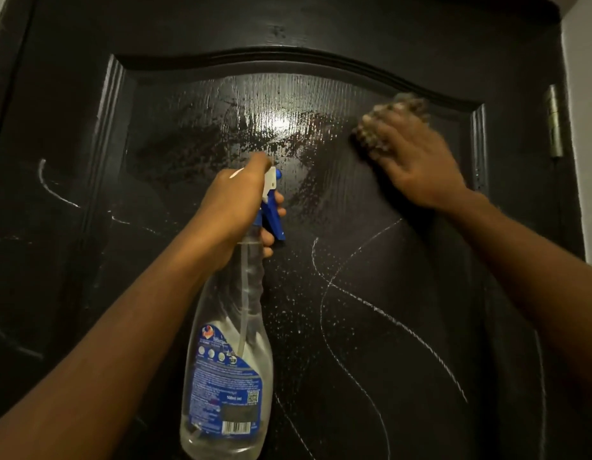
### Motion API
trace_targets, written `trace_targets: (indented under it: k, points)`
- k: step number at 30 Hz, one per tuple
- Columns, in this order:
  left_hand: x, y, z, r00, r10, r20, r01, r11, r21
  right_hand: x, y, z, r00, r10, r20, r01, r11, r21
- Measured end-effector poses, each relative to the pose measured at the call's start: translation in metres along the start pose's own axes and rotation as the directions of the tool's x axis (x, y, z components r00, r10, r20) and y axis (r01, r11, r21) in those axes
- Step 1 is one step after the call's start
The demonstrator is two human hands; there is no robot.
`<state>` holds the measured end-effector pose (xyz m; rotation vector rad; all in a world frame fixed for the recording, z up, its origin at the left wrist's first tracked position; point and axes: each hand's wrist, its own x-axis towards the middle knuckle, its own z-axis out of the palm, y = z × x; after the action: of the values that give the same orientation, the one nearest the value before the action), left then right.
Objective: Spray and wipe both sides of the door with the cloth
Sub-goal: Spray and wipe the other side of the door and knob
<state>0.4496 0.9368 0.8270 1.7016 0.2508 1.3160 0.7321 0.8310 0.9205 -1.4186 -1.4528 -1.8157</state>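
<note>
A dark wooden door (188, 94) with a raised arched panel fills the view. Its upper middle is wet and shiny, with spray droplets lower down and white chalk-like scribbles across the panel. My left hand (235, 207) grips the neck of a clear spray bottle (228, 360) with a blue and white trigger head, nozzle toward the door. My right hand (411, 161) presses a grey-brown cloth (397, 109) flat against the panel's upper right; hand and cloth are motion-blurred, and most of the cloth is hidden under the fingers.
A metal hinge (553, 121) sits on the door's right edge beside a white wall (583, 94). The door frame (5, 78) runs down the left side. More white scribbles mark the door's left part.
</note>
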Motion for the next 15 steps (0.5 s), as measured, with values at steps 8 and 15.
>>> trace_targets:
  k: [8, 15]
  points:
    - [-0.006, -0.002, 0.041, 1.000, 0.025, 0.018, -0.024, 0.999, -0.048, -0.076, -0.043, 0.005, 0.938, 0.341, -0.058, -0.339, 0.940, 0.043]
    - [-0.015, -0.003, 0.090, 1.000, 0.006, 0.008, -0.006, 0.999, -0.050, -0.095, 0.008, -0.003, 1.000, -0.010, 0.004, 0.010, 1.000, 0.018]
